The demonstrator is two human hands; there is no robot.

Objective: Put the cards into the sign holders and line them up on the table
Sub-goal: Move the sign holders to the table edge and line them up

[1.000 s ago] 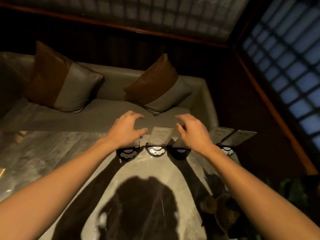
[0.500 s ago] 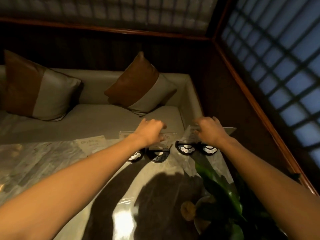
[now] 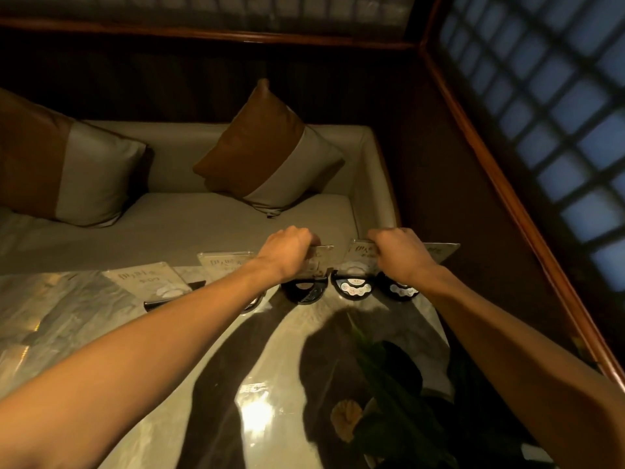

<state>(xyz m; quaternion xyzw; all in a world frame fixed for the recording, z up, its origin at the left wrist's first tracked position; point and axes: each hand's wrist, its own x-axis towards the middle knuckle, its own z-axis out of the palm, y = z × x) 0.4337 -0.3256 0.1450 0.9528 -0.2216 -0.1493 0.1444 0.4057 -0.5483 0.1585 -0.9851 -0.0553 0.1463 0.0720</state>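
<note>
Several clear sign holders with cards stand in a row along the far edge of the glossy marble table (image 3: 101, 326). My left hand (image 3: 287, 252) grips the top of one holder (image 3: 319, 264) on a black half-round base (image 3: 304, 292). My right hand (image 3: 399, 255) grips the top of the holder (image 3: 362, 253) beside it, whose base (image 3: 353, 286) shows white buttons. Another holder (image 3: 441, 250) stands at the far right, partly behind my right hand. Two more holders (image 3: 223, 262) (image 3: 148, 282) stand to the left.
A grey bench seat (image 3: 203, 225) with two brown and grey cushions (image 3: 267, 154) runs behind the table. A green plant with an orange bloom (image 3: 382, 401) sits on the near right of the table. A wooden-framed lattice window (image 3: 541, 130) is on the right.
The camera has swung right and both hands have shifted right along the row to other holders; they now curl over two neighbouring holders' tops.
</note>
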